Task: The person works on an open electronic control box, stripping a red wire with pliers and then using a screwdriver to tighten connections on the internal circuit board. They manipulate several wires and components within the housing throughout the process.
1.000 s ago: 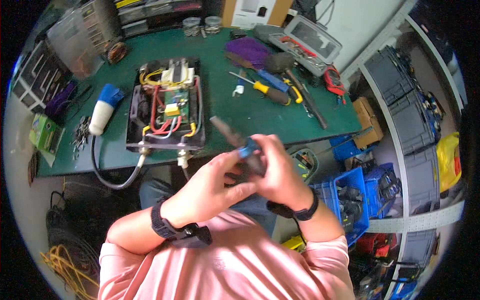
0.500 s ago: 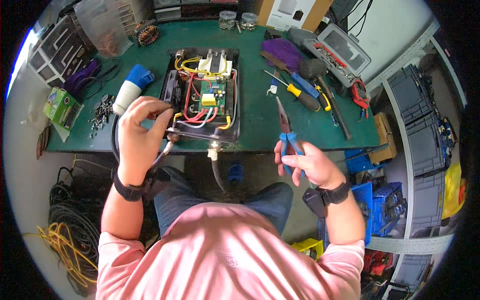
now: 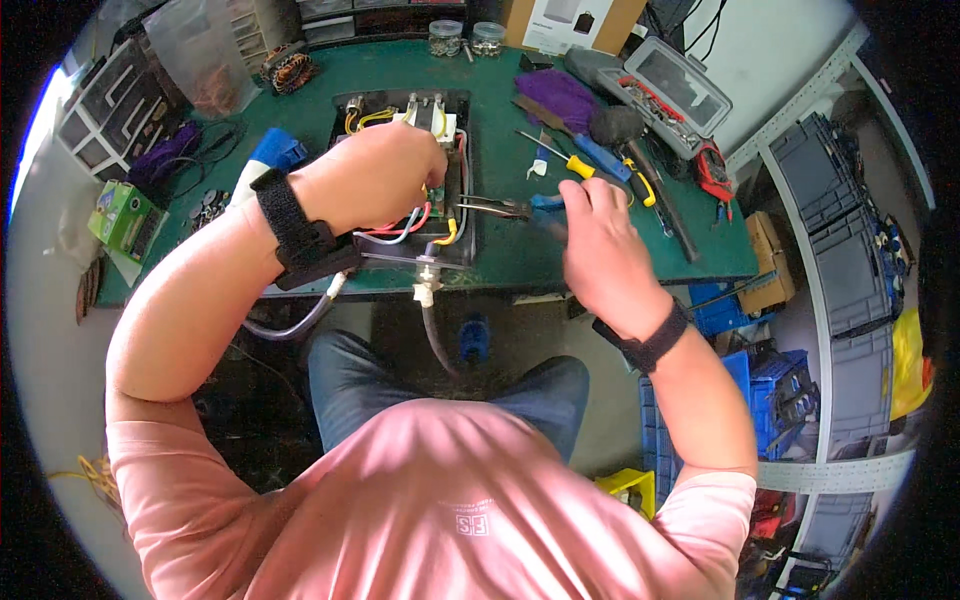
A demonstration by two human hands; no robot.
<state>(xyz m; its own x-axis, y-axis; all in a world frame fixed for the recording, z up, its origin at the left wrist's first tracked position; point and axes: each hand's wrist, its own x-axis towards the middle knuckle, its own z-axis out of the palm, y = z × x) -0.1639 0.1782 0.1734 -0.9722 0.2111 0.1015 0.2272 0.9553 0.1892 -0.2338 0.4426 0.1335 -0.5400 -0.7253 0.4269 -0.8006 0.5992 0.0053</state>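
Dark green worktop stretches across the scene, seen from above by a person in a pink shirt. Near its front edge, left of centre, sits an open black box packed with coloured wires. The left hand reaches over the box from the left, fingers bent downward; its fingertips are largely hidden, so whether it grips anything cannot be told. The right hand is closed around the blue handles of long-nosed pliers, which point left, their slightly parted tips over the box's right side. A dark cable hangs from the box's near side. A blue and white plug lies to the left, partly behind the left forearm. Beyond the right hand lie a yellow and black screwdriver, a hammer and a purple cloth-like item. Farther right is an open case with a clear lid; two jars stand at the far edge.
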